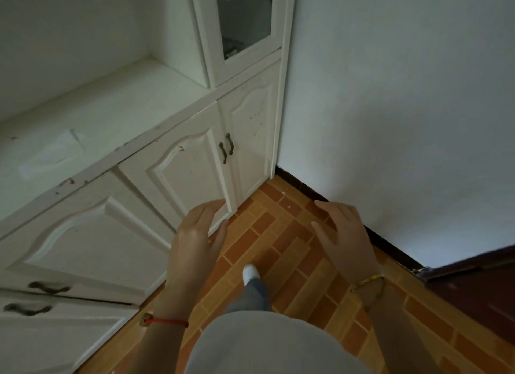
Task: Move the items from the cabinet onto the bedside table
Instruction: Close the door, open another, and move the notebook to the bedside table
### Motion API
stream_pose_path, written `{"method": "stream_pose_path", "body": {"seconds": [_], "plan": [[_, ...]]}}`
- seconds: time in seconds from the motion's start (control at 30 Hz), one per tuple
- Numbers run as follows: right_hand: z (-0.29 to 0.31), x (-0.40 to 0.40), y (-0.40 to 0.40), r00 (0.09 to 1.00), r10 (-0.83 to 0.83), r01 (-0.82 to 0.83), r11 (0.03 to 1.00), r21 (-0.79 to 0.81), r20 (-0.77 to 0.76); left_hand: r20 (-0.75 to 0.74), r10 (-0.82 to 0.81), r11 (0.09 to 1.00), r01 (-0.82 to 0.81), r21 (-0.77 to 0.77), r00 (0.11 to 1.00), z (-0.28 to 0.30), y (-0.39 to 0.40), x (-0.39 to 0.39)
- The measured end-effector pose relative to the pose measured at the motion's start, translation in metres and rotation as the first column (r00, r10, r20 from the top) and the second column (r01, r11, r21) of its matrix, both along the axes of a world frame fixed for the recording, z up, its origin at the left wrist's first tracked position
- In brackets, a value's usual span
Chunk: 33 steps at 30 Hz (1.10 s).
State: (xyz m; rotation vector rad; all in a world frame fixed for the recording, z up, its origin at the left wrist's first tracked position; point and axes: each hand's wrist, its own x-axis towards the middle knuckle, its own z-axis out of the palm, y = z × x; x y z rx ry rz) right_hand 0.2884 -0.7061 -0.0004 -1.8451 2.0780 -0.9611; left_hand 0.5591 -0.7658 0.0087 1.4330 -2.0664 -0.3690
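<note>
Standing in a room corner, looking down at a white cabinet (178,162) along the left and a pale wall (390,109) on the right. Left hand (195,231) out in front, palm down, fingers straight and slightly spread, holding nothing, seen over the lower corner of a closed cabinet door (181,173); contact with the door not clear enough to tell. Right hand (344,234) likewise extended, fingers relaxed and apart, empty, hovering over the floor (278,234) near the dark skirting (384,237) at the wall's foot. Red cord bracelet (164,321) on the left wrist, gold bangle (367,283) on the right. Lower doors all closed, two dark handles (226,148) side by side where the nearest pair meets, two more dark handles (39,297) at lower left. Above the doors a white counter (111,114) with a crumpled pale sheet (53,153) lying on it. At the top, a tall unit with a glass door (245,17), dim shapes behind the glass too blurred to name. Items of the task not identifiable; bedside table outside the view. Orange and brown brick-pattern tiles underfoot, one white shoe (250,272) and a grey trouser leg (250,295) stepping forward, grey top (267,345) at the bottom edge. Dark red-brown door (473,284) at lower right.
</note>
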Motion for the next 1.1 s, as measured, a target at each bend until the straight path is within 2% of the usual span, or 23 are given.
{"method": "stream_pose_path", "body": {"seconds": [0.13,0.23,0.5,0.77,0.97,1.1], "plan": [[-0.009,-0.02,-0.057,0.999,0.007,-0.006,1.0,-0.027,0.039,-0.005,0.026,1.0,-0.026,-0.012,1.0,-0.003,-0.051,-0.021],[-0.009,-0.032,-0.113,1.0,0.02,-0.017,0.994,-0.104,0.024,-0.014,0.041,0.998,-0.042,-0.044,0.999,0.0,-0.1,-0.036],[0.033,-0.055,-0.254,0.99,0.139,-0.14,0.981,-0.131,-0.02,-0.046,0.119,0.986,-0.123,-0.11,0.992,0.028,-0.22,-0.067],[0.054,-0.056,-0.351,0.96,0.277,-0.279,0.942,-0.187,-0.039,-0.087,0.226,0.961,-0.237,-0.144,0.97,0.051,-0.283,-0.075],[0.101,-0.053,-0.424,0.92,0.386,-0.388,0.88,-0.276,-0.065,-0.133,0.295,0.919,-0.319,-0.23,0.946,0.086,-0.326,-0.079],[0.153,-0.041,-0.476,0.896,0.433,-0.434,0.801,-0.411,-0.101,-0.203,0.33,0.872,-0.38,-0.309,0.922,0.123,-0.362,-0.08]]}}
